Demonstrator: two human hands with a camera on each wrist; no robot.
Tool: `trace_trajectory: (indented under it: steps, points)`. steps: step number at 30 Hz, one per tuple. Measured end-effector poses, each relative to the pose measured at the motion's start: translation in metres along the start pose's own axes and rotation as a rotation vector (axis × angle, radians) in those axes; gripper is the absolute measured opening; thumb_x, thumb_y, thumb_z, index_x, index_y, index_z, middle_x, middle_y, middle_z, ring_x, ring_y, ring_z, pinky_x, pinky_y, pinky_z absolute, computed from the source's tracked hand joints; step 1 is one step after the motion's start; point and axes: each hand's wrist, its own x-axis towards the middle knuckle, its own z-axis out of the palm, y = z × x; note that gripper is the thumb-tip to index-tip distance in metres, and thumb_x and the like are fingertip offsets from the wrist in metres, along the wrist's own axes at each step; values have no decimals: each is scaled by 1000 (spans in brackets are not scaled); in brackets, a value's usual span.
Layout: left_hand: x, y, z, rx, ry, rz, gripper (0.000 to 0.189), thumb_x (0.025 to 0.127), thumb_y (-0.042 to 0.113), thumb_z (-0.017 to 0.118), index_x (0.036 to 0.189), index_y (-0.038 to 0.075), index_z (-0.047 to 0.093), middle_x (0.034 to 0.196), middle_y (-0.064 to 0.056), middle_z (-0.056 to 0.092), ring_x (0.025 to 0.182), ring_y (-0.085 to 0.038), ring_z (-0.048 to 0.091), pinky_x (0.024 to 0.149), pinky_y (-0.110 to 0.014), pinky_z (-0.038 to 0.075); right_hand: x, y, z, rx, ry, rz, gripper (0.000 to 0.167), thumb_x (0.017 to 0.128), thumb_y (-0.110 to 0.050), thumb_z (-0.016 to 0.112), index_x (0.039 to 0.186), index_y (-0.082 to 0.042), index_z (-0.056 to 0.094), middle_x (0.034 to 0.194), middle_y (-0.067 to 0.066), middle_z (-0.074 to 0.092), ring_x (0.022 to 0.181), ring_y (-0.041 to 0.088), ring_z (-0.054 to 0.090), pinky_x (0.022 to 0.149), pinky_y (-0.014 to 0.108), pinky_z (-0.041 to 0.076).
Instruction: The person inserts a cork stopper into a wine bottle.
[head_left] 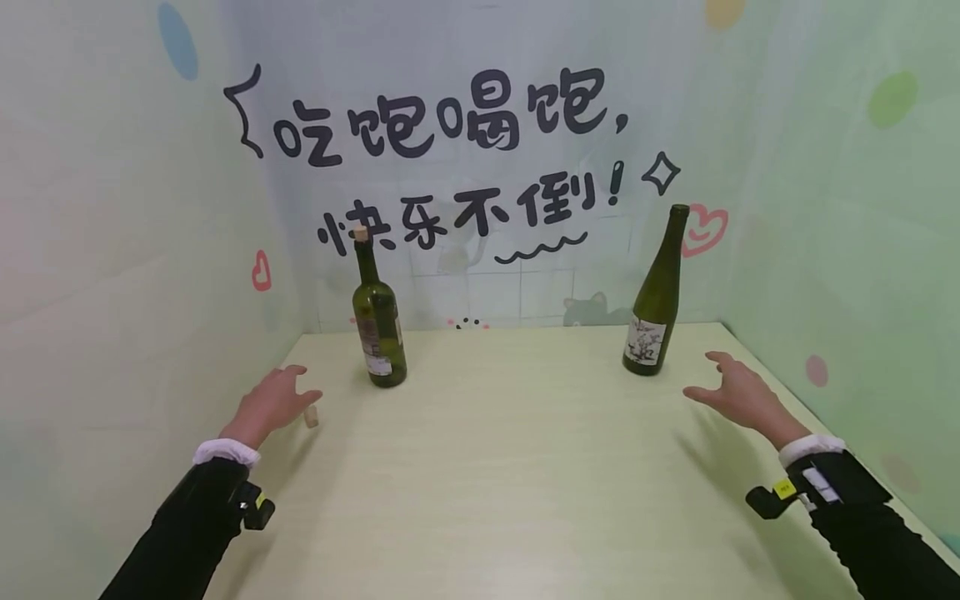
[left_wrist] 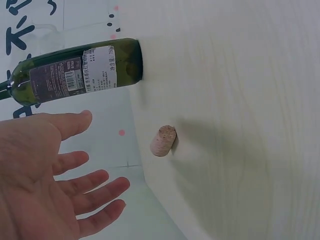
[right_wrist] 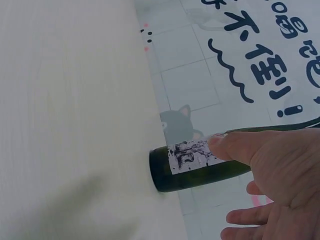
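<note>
My left hand (head_left: pixel 272 405) hovers over the table's left side, thumb and fingers spread and holding nothing. Just past its thumb a loose cork (left_wrist: pixel 163 141) stands on the tabletop, partly covered by the hand in the head view. Farther back on the left is a green wine bottle (head_left: pixel 378 329), upright, with a cork (head_left: pixel 361 233) in its neck and a dark and white label. My right hand (head_left: pixel 748 402) hovers at the right, fingers apart and empty. Beyond it stands a slimmer green bottle (head_left: pixel 654 308) with an open-looking neck and a floral label (right_wrist: pixel 192 155).
The pale wooden table (head_left: pixel 495 467) reaches back to a printed fabric wall (head_left: pixel 480 192) with dark lettering. Fabric side walls (head_left: pixel 847 250) close it in on left and right. Each sleeve carries a small black wrist camera (head_left: pixel 257 507).
</note>
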Motion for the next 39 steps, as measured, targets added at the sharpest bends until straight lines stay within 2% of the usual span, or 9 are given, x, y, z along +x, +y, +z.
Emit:
trace_trajectory:
  steps: [5, 10, 16, 20, 27, 34, 39]
  points:
    - [-4, -7, 4, 14, -11, -32, 69, 101, 33, 62, 144, -16, 41, 142, -42, 45, 126, -58, 46, 92, -70, 47, 2, 2, -1, 8, -8, 19, 88, 95, -35, 73, 146, 22, 29, 135, 50, 43, 120, 63, 50, 94, 70, 47]
    - [-8, -12, 10, 37, -53, -66, 69, 99, 34, 61, 143, -15, 43, 141, -42, 46, 126, -58, 47, 88, -68, 48, 2, 4, 1, 20, -24, 17, 88, 95, -34, 73, 146, 22, 28, 136, 50, 43, 121, 63, 49, 94, 69, 47]
    - [-11, -17, 20, 64, -92, -79, 66, 104, 39, 52, 142, -14, 47, 142, -40, 48, 126, -60, 48, 90, -71, 46, 0, 6, 1, 17, -38, 18, 88, 95, -33, 74, 145, 23, 28, 135, 50, 43, 121, 63, 49, 94, 69, 47]
    - [-11, -18, 26, 54, -70, -88, 65, 105, 41, 52, 139, -14, 51, 140, -39, 50, 125, -60, 50, 91, -73, 45, -3, 9, 0, 16, -40, 22, 87, 96, -30, 74, 144, 25, 27, 135, 52, 42, 121, 64, 48, 94, 69, 47]
    - [-10, -18, 34, 12, -54, -114, 55, 105, 36, 51, 137, -8, 56, 136, -39, 55, 110, -57, 60, 80, -64, 50, -4, 15, -5, 16, -46, 44, 89, 96, -32, 73, 143, 27, 25, 134, 54, 39, 120, 66, 47, 93, 69, 47]
    - [-3, -22, 43, 10, -27, -125, 53, 105, 35, 50, 140, -5, 55, 140, -37, 52, 116, -59, 56, 82, -67, 49, -4, 27, -4, 17, -37, 44, 91, 96, -33, 74, 143, 27, 25, 134, 55, 39, 120, 66, 47, 92, 69, 47]
    - [0, -21, 48, -3, 4, -105, 46, 102, 29, 56, 133, -6, 62, 134, -37, 58, 102, -52, 63, 72, -58, 53, -5, 31, -3, 25, -40, 51, 91, 95, -34, 73, 144, 27, 24, 134, 55, 39, 120, 66, 46, 93, 69, 47]
